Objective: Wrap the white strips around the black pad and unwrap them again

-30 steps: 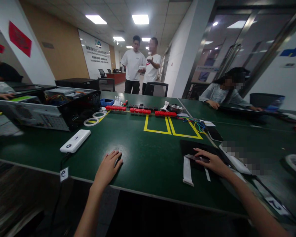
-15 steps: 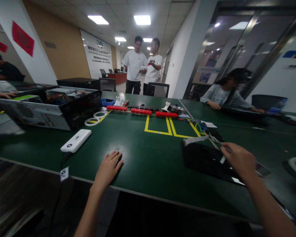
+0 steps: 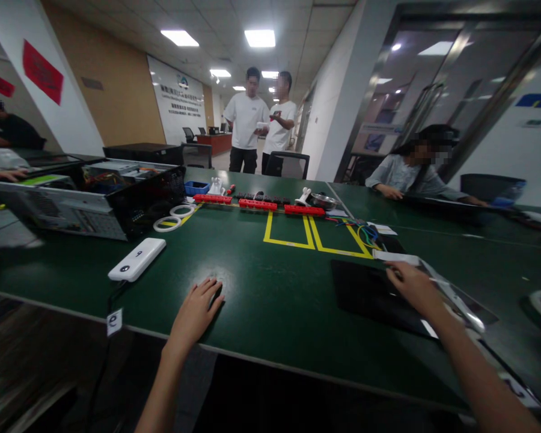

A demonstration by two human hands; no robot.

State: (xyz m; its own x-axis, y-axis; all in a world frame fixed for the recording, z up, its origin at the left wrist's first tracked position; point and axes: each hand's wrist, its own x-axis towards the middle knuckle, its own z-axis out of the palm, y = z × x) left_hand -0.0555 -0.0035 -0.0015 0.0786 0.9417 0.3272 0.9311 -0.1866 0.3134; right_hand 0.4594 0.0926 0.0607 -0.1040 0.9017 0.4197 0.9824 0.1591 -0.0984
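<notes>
1. right hand (image 3: 413, 287): fingers bent low over the mat (image 3: 358, 294), fingertips at the strip (image 3: 395, 257). whether they pinch it or merely touch it, i cannot tell.
2. the strip is white and lies by the mat's far edge, near the wires (image 3: 368, 236); that puts it within easy reach, i judge.
3. left hand (image 3: 198, 308): palm down on the table (image 3: 270, 294), fingers loosely spread, no held thing visible; probably it rests there to steady the body.
4. ahead, yellow tape (image 3: 291, 243) frames patches of table, likely to mark places. red blocks (image 3: 258, 205) sit in a row just behind, perhaps lined up to be easy to find.
5. to the left, the power bank (image 3: 137, 258) lies beyond the left hand, its cord running over the near edge. rings (image 3: 168, 224) lie beside the pc case (image 3: 79, 207).
</notes>
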